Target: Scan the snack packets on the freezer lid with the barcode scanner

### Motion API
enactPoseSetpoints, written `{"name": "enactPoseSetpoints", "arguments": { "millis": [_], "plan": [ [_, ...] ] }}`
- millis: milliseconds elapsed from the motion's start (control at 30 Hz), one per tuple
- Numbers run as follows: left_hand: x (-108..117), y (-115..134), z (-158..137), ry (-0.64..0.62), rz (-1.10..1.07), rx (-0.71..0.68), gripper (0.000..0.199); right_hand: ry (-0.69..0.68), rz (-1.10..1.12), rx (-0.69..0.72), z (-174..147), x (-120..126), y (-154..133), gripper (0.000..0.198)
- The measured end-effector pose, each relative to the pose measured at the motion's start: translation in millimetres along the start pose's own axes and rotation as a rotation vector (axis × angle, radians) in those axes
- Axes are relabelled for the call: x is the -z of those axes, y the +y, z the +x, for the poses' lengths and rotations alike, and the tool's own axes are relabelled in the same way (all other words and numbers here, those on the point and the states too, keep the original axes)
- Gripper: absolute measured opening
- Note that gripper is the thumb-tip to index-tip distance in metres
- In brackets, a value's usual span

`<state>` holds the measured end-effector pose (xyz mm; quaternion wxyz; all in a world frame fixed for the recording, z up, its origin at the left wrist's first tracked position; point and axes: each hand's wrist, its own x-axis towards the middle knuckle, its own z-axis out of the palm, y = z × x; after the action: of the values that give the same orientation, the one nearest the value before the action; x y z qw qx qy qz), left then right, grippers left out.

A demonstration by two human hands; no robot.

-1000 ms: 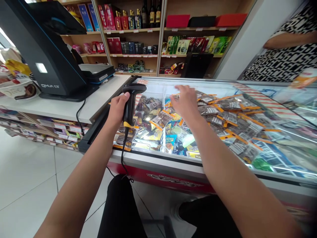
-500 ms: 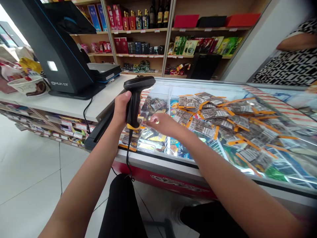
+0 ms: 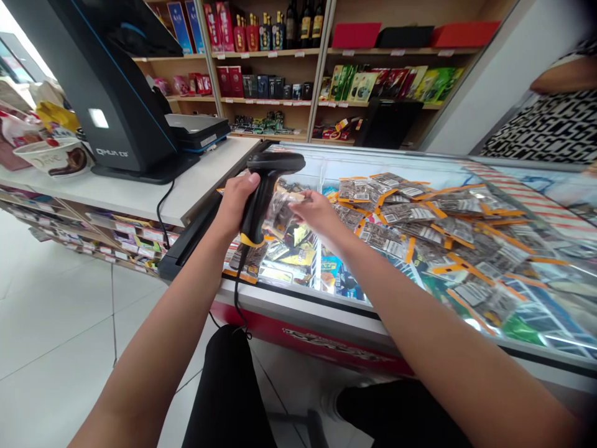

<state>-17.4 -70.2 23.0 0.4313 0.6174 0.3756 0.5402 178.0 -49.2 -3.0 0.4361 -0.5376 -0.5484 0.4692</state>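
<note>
My left hand [image 3: 234,202] is wrapped around the handle of a black barcode scanner [image 3: 276,163] with a yellow-tipped base. Its cable hangs down past the front edge of the freezer. Just right of the scanner, my right hand [image 3: 319,214] pinches the upper edge of a small clear snack packet [image 3: 281,213] with dark contents. The packet hangs tilted below the scanner's head, partly hidden behind its handle. Many similar packets with orange edges [image 3: 410,213] lie heaped on the glass freezer top [image 3: 347,163] to the right.
A black checkout terminal [image 3: 135,112] and a Dove tub [image 3: 56,158] stand on the white counter [image 3: 205,180] at left. Behind are shelves [image 3: 268,102] with bottles and boxes. A person in a patterned top [image 3: 545,118] stands at far right.
My right hand has lifted the packet up beside the scanner and its fingers have moved slightly right. The scanner has shifted a little right and down in my left hand.
</note>
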Motion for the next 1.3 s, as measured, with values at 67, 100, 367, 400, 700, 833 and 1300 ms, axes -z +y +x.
{"name": "enactPoseSetpoints", "arguments": {
  "millis": [67,100,367,400,700,833,1300],
  "plan": [
    [0,0,-1,-0.064,0.033,0.022,0.054,0.108,0.109,0.021,8,17,-3,0.028],
    [0,0,-1,-0.092,0.051,0.036,0.054,0.161,0.126,0.039,12,25,-5,0.026],
    [4,-9,6,-0.088,0.113,0.014,0.052,0.276,0.086,0.074,13,49,-12,0.013],
    [4,-7,5,-0.088,0.104,0.018,0.051,0.279,0.074,0.074,11,49,-13,0.012],
    [1,2,0,-0.111,0.089,0.047,0.049,0.284,0.001,0.068,8,46,-17,0.011],
    [2,0,0,-0.105,0.077,0.041,0.050,0.279,0.008,0.093,9,49,-17,0.008],
    [5,-8,4,-0.087,0.104,-0.013,0.053,0.265,-0.132,0.139,15,53,-8,0.011]
  ]
}}
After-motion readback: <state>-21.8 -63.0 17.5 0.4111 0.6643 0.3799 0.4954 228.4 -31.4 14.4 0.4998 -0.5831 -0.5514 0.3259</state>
